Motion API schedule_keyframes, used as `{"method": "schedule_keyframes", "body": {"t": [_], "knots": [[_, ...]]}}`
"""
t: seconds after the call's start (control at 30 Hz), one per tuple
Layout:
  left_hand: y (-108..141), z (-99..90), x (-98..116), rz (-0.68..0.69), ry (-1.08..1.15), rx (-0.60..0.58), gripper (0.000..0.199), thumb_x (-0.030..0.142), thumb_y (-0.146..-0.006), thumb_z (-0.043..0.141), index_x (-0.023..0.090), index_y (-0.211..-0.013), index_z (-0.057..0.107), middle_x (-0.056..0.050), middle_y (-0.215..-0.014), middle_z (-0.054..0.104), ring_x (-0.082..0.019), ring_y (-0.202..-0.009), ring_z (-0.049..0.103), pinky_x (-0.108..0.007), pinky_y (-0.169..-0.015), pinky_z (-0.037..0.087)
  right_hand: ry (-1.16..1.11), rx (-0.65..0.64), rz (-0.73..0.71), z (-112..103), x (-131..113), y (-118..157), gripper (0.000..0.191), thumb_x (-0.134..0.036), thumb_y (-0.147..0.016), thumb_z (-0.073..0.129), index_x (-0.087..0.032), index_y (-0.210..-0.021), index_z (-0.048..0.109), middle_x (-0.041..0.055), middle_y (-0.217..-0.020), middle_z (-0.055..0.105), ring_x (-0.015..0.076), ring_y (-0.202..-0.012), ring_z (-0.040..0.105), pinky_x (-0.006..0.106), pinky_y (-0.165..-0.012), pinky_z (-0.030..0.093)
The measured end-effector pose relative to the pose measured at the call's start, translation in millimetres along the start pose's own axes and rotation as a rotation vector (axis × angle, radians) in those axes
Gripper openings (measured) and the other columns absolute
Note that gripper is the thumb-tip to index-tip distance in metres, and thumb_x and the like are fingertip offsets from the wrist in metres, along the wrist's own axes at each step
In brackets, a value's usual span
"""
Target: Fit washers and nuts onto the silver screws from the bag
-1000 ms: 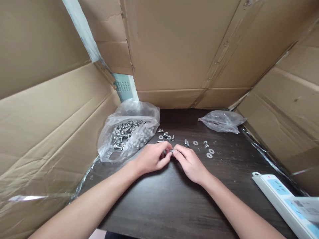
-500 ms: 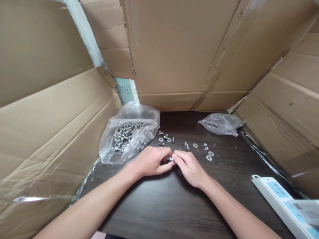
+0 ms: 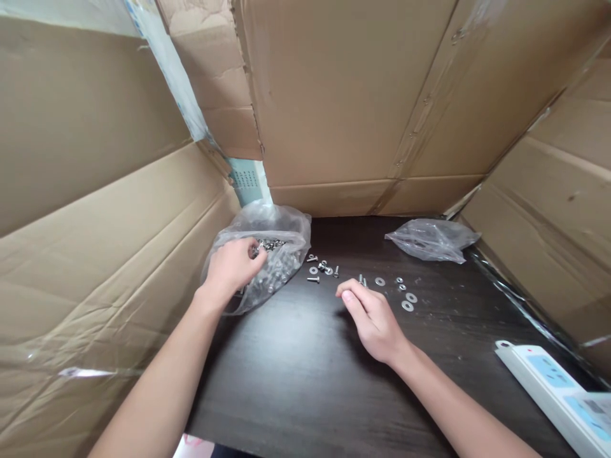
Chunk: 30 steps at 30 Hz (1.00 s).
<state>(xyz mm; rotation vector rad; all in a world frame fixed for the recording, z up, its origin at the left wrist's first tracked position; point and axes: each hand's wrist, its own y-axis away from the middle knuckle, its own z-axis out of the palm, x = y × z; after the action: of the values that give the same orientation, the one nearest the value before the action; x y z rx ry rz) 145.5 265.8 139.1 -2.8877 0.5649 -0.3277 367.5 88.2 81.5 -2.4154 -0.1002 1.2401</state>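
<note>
My left hand point(image 3: 233, 264) is over the mouth of the clear plastic bag point(image 3: 286, 270), at the left of the table. Its thumb and fingers are curled towards each other around a small metal piece, which looks like a bolt point(image 3: 258, 249). Shiny bolts and nuts point(image 3: 274, 244) fill the bag, partly hidden by the hand. My right hand point(image 3: 372, 318) hovers above the middle of the table, thumb pressed to the bent forefinger; whatever it may hold is hidden. Just behind it lie two bolts point(image 3: 361, 280), partly covered, and a flat washer point(image 3: 380, 282).
Loose bolts, nuts and washers point(image 3: 314, 271) lie beside the bag. Two small nuts point(image 3: 400, 280) and two washers point(image 3: 407, 306) are farther right. A second clear bag point(image 3: 432, 238) lies at the back right, a white power strip point(image 3: 539, 388) at the front right. Cardboard walls point(image 3: 344, 95) enclose the dark table point(image 3: 286, 394).
My hands were together at the middle, fingers on a small bolt. The left has moved left and away to the bag; the right stays near the middle. The view has shifted slightly.
</note>
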Motion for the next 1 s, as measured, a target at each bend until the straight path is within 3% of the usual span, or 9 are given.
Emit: {"method": "schedule_keyframes", "body": {"t": [0.17, 0.33, 0.5, 0.6, 0.73, 0.87, 1.0], "knots": [[-7.5, 11.2, -10.8, -0.086, 0.025, 0.023, 0.04, 0.048, -0.088, 0.056, 0.021, -0.11, 0.076, -0.01, -0.1, 0.077, -0.031, -0.09, 0.07, -0.033, -0.064, 0.041, 0.022, 0.008, 0.004, -1.0, 0.0, 0.3, 0.028, -0.033, -0.105, 0.039, -0.021, -0.087, 0.056, 0.0001, -0.072, 0.056, 0.0148, -0.065, 0.052, 0.027, -0.065, 0.04], [-7.4, 12.4, -10.8, -0.068, 0.059, 0.038, 0.04, 0.045, -0.09, 0.055, 0.023, -0.118, 0.074, -0.008, -0.098, 0.075, -0.029, -0.087, 0.068, -0.033, -0.064, 0.04, 0.091, 0.104, 0.054, -4.4, 4.0, -2.0, 0.027, -0.035, -0.104, 0.043, -0.021, -0.085, 0.056, -0.0014, -0.068, 0.054, 0.0141, -0.061, 0.051, 0.027, -0.062, 0.038], [8.8, 16.3, 11.9, 0.228, 0.349, 0.191, 0.033, 0.033, -0.096, 0.047, 0.021, -0.11, 0.074, -0.004, -0.098, 0.075, -0.02, -0.085, 0.067, -0.031, -0.078, 0.045, 0.265, 0.279, 0.113, -9.0, 13.0, -6.7, 0.024, -0.033, -0.099, 0.05, -0.021, -0.081, 0.058, -0.0003, -0.069, 0.056, 0.0148, -0.063, 0.051, 0.028, -0.062, 0.037], [25.0, 29.0, 33.0, 0.479, 0.429, 0.089, 0.029, 0.024, -0.095, 0.043, 0.018, -0.084, 0.07, -0.002, -0.087, 0.073, -0.017, -0.079, 0.065, -0.029, -0.075, 0.044, 0.348, 0.326, 0.121, -12.9, 18.4, -9.7, 0.02, -0.029, -0.096, 0.052, -0.021, -0.081, 0.062, 0.0013, -0.073, 0.058, 0.0161, -0.067, 0.052, 0.029, -0.064, 0.038], [38.4, 53.9, 55.0, 0.601, 0.335, -0.037, 0.02, 0.018, -0.087, 0.052, 0.018, -0.071, 0.064, -0.001, -0.071, 0.067, -0.015, -0.065, 0.059, -0.028, -0.062, 0.037, 0.39, 0.338, 0.129, -16.4, 24.4, -12.4, 0.017, -0.028, -0.094, 0.054, -0.02, -0.081, 0.062, 0.0027, -0.075, 0.058, 0.0184, -0.073, 0.054, 0.031, -0.067, 0.039], [35.0, 71.4, 62.1, 0.543, 0.395, 0.005, 0.019, 0.025, -0.095, 0.056, 0.021, -0.093, 0.074, -0.003, -0.087, 0.071, -0.017, -0.077, 0.065, -0.028, -0.068, 0.045, 0.43, 0.32, 0.099, -15.2, 28.5, -13.8, 0.015, -0.026, -0.093, 0.054, -0.021, -0.083, 0.063, 0.0039, -0.077, 0.06, 0.0207, -0.078, 0.055, 0.034, -0.073, 0.041], [28.6, 75.7, 63.4, 0.597, 0.438, 0.094, 0.03, 0.028, -0.1, 0.052, 0.018, -0.121, 0.07, -0.01, -0.124, 0.069, -0.025, -0.115, 0.063, -0.039, -0.099, 0.051, 0.423, 0.282, 0.061, -11.6, 28.4, -14.1, 0.013, -0.025, -0.093, 0.053, -0.021, -0.087, 0.064, 0.006, -0.084, 0.064, 0.0229, -0.083, 0.056, 0.037, -0.078, 0.043]]}}
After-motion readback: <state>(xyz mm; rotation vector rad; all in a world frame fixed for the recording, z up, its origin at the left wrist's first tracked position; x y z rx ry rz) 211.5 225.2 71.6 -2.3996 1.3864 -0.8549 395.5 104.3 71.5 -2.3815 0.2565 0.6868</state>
